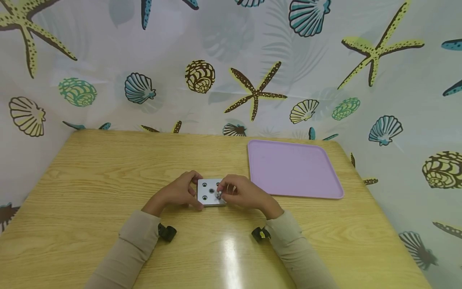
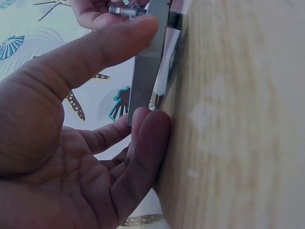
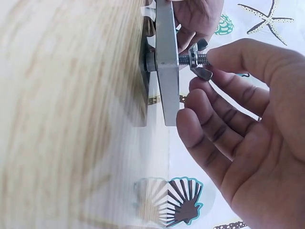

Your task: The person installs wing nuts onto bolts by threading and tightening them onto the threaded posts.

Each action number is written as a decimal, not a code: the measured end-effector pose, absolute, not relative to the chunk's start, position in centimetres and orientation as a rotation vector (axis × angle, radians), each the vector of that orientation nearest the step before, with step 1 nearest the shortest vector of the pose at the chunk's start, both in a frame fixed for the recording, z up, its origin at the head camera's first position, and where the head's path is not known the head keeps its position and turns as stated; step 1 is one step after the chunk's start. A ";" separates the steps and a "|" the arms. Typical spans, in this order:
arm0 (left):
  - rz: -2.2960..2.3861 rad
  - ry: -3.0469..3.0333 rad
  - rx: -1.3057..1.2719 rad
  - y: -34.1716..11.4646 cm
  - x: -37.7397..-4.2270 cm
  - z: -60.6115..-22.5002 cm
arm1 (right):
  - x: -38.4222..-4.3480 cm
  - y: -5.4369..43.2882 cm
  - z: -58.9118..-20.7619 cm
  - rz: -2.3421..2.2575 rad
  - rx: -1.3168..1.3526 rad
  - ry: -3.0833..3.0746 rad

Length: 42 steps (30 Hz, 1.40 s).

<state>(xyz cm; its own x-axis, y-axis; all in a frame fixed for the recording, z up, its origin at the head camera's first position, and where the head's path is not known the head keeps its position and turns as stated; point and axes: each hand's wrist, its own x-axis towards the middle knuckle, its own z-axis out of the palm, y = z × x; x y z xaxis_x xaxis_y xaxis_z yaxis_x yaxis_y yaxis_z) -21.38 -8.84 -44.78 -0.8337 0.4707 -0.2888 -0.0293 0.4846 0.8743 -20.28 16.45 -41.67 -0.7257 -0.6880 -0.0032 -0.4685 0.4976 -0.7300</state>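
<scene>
A flat silver metal plate [image 1: 213,200] with several holes lies near the middle of the table. My left hand [image 1: 179,189] grips its left side, the thumb on the near edge and fingers at the far edge. At the plate's right near corner, a threaded bolt [image 3: 184,59] stands out of the top face and carries a wing nut [image 3: 193,56]. My right hand [image 1: 245,193] pinches at the wing nut and the bolt's end with thumb and fingertips. Under the plate, the bolt's head [image 3: 150,62] shows in the right wrist view.
A light purple tray [image 1: 294,168] lies at the back right of the wooden table [image 1: 108,172], just beyond my right hand. A white curtain [image 1: 162,48] printed with shells and starfish hangs behind the table and along its sides.
</scene>
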 end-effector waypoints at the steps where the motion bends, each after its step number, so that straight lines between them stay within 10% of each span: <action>1: 1.328 2.235 0.365 -8.8 -21.4 -44.8 | -20.3 16.4 -41.7 -1.060 -0.971 2.446; 42: 1.329 2.232 0.364 -8.8 -21.2 -44.5 | -20.3 16.0 -41.5 -0.980 -0.976 2.451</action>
<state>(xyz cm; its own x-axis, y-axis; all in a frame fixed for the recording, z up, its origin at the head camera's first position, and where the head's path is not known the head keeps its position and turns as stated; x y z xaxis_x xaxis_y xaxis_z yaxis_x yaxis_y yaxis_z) -21.22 -8.81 -44.52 -0.8326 0.4717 -0.2903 -0.0306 0.4842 0.8744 -20.32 16.03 -41.52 -0.7127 -0.7000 -0.0453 -0.4757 0.5299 -0.7021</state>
